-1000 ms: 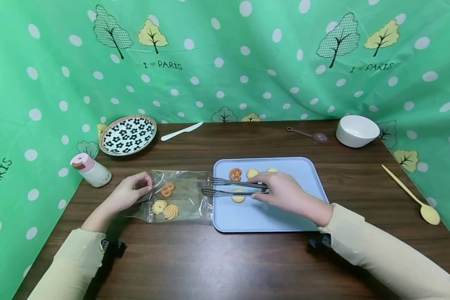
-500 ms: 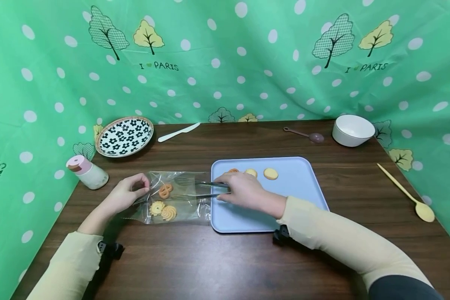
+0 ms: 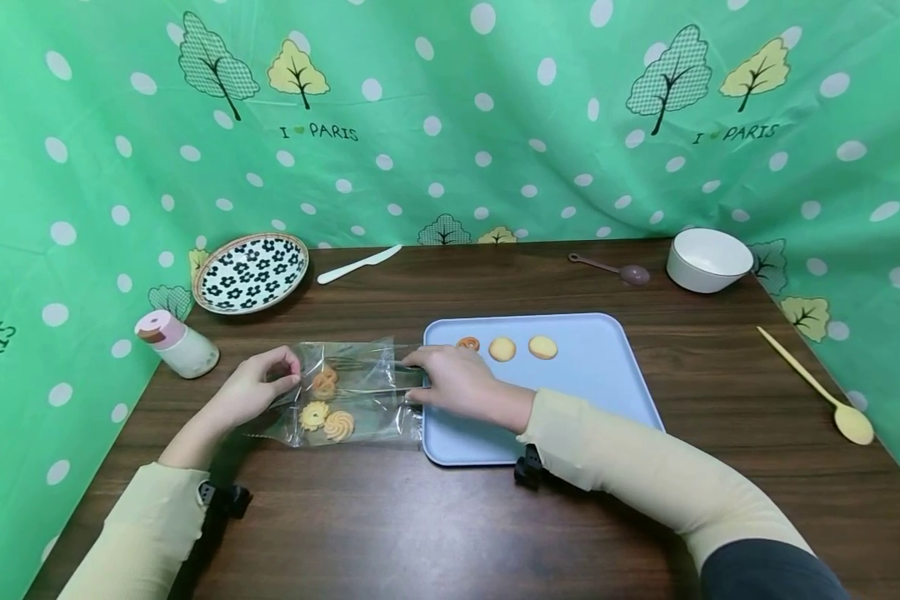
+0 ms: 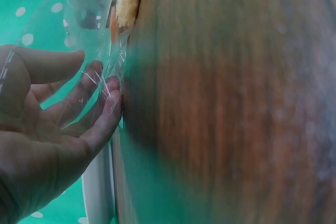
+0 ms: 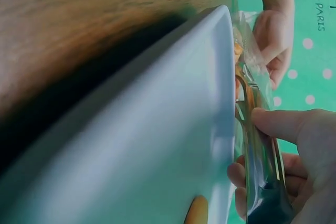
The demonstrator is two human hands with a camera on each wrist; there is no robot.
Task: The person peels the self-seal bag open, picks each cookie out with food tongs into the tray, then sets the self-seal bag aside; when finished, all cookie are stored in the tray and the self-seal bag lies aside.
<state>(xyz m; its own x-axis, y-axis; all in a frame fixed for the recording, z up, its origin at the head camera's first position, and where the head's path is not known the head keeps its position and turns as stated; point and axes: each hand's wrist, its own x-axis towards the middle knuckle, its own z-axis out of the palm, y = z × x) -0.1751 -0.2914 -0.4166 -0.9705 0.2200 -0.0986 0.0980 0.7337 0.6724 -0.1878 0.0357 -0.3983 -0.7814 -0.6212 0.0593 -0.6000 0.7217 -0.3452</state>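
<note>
I am seeing the left hand pinching the left edge of a clear plastic film bag, thumb and fingers close together. The right hand is gripping slim, dark, shiny tongs, both arms reaching into the bag; I cannot tell whether the tips are holding anything.

Bag: lying on the dark brown wood-grain table, right end at the left rim of a pale blue rectangular tray. Inside, a brown pretzel-shaped cookie is sitting by the tong tips, a yellow flower-shaped cookie and tan swirled cookie just nearer the wearer.

Tray: two pale round cookies are lying apart.

Farther out, a white plastic knife is resting behind the bag.
</note>
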